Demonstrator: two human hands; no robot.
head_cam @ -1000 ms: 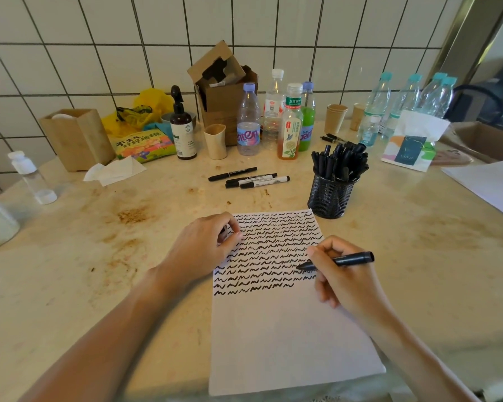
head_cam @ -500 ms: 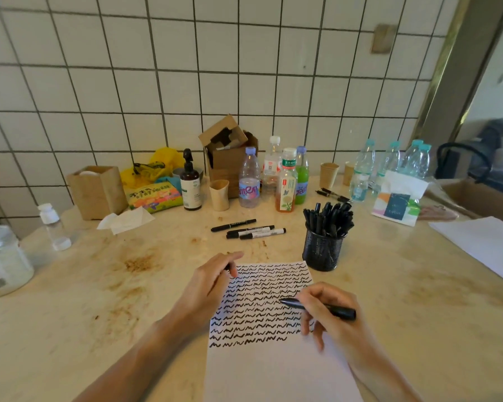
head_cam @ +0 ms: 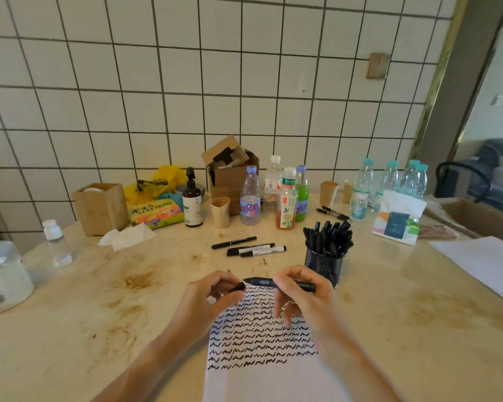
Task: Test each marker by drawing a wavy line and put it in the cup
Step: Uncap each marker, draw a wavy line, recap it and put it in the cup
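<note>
Right hand [head_cam: 302, 294] grip clamped on black marker [head_cam: 279, 283], tip toward 9 o'clock; left hand [head_cam: 212, 297] pinches cap [head_cam: 238, 287] just beside tip, above wavy-line paper [head_cam: 259, 343]. Risk: misaligned cap, ink on fingers. Mesh cup [head_cam: 324, 265] at 1 o'clock, crowded with markers, may block insertion; three loose markers [head_cam: 249, 246] at 12 on desk [head_cam: 99, 314]

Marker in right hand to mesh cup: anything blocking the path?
No object lies between them. The right hand holds the marker just left of the mesh cup. The cup is already crowded with markers, so free slots look tight. The left hand holds the cap at the marker's tip.
</note>
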